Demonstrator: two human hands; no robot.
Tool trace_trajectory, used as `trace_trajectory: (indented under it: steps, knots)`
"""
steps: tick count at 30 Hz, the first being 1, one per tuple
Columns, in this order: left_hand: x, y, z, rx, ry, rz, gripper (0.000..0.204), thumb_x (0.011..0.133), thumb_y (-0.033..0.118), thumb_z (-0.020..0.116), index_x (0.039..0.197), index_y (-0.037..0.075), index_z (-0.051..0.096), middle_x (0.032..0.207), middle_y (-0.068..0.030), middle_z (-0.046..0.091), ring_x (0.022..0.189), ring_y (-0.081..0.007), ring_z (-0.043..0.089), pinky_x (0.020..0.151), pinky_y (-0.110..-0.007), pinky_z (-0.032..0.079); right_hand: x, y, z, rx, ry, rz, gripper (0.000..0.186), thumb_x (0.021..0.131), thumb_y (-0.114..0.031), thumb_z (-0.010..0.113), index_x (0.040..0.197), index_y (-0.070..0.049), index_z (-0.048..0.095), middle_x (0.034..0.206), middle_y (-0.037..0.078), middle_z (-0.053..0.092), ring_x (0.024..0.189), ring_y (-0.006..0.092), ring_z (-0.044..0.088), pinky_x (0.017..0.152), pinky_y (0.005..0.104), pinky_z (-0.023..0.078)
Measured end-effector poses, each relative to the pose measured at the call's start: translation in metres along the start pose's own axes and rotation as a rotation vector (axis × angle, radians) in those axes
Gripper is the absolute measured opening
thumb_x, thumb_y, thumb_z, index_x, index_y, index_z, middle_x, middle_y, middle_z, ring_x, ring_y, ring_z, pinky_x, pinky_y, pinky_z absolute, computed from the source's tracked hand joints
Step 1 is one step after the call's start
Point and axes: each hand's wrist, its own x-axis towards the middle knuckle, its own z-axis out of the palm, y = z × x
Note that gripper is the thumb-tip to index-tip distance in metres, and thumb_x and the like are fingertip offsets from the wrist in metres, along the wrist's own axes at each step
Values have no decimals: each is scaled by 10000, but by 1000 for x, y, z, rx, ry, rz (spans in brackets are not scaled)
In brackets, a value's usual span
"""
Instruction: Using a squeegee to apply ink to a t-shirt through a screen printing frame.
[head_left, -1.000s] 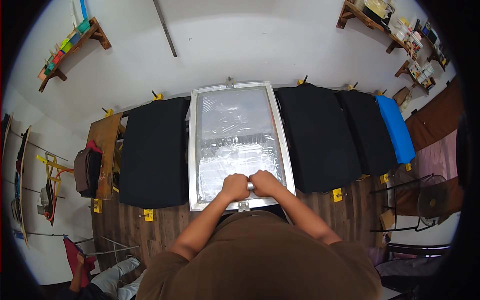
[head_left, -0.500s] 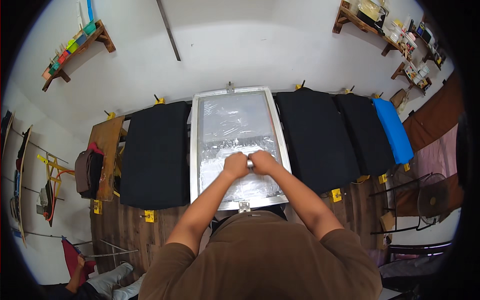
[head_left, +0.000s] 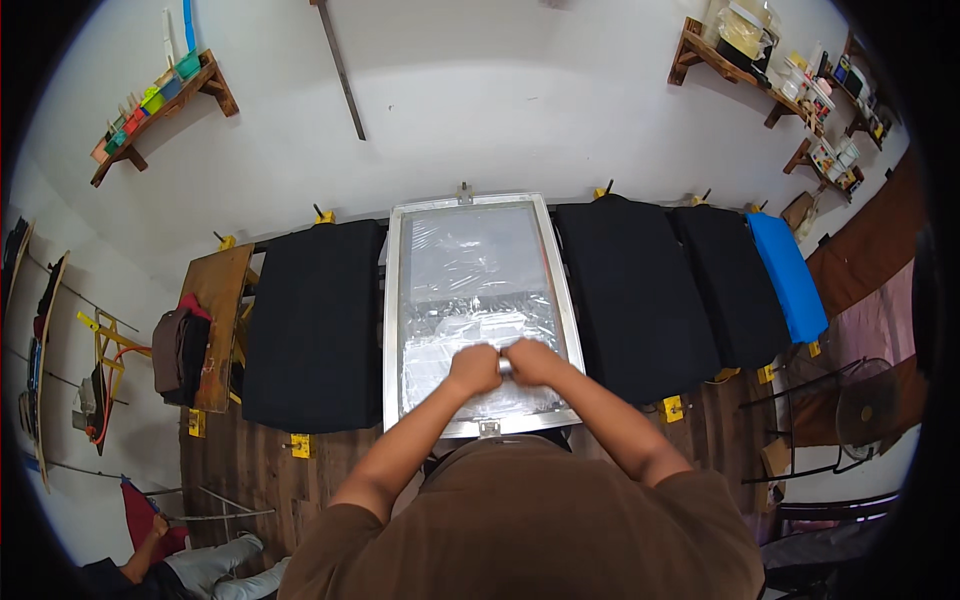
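Note:
Before me lies a screen printing frame (head_left: 393, 330) with a silver metal rim, its mesh covered in part by shiny clear film or tape. Both fists grip a squeegee (head_left: 505, 367) above the near half of the mesh; only a short bit of its silver handle shows between them. My left hand (head_left: 475, 369) wraps the left part of that handle. Close beside it, my right hand (head_left: 533, 362) is closed round the right part. The squeegee's lower edge is hidden under my hands. A metal clamp (head_left: 489, 428) sits at the frame's near edge.
Black-covered boards flank the frame, one on the left (head_left: 312, 325) and others on the right (head_left: 640, 300). Beyond them is a blue board (head_left: 787, 275). Folded garments (head_left: 180, 352) lie on a wooden board at far left. Another person's legs (head_left: 215, 565) show at lower left.
My two fists, still on the squeegee, have slid toward me over the mesh. The whole view has also shifted slightly, so the surroundings sit lower.

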Motion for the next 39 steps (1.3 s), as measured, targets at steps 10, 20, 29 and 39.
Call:
trace_trajectory:
  steps: [10, 20, 29, 39]
  knots:
    - [37, -13, -3, 110, -3, 8, 264, 697, 259, 741, 902, 98, 778, 923, -175, 744, 883, -345, 726, 803, -444, 590, 31, 14, -6, -68, 61, -38, 252, 689, -219, 751, 882, -57, 750, 833, 202, 724, 803, 382, 707, 768, 466, 578]
    - [-52, 5, 35, 51, -21, 103, 295, 679, 217, 687, 940, 118, 784, 815, -181, 712, 791, -375, 708, 750, -469, 577, -51, -36, 31, 44, 11, -2, 239, 689, -112, 685, 910, -31, 731, 827, 221, 712, 795, 399, 701, 734, 492, 570]
    - [15, -7, -15, 91, -345, 17, 408, 729, 337, 738, 1006, 39, 756, 1041, -201, 741, 981, -346, 722, 839, -445, 579, 10, -5, -16, 36, -194, -78, 371, 737, -291, 775, 987, -18, 741, 954, 240, 724, 930, 402, 700, 840, 455, 567]
    - [-40, -8, 58, -22, 334, 191, 165, 721, 58, 639, 885, 38, 644, 910, -162, 601, 853, -357, 628, 741, -476, 539, -38, -20, 56, -36, 339, -93, 188, 776, -79, 610, 957, -32, 620, 892, 137, 645, 838, 323, 650, 686, 443, 552]
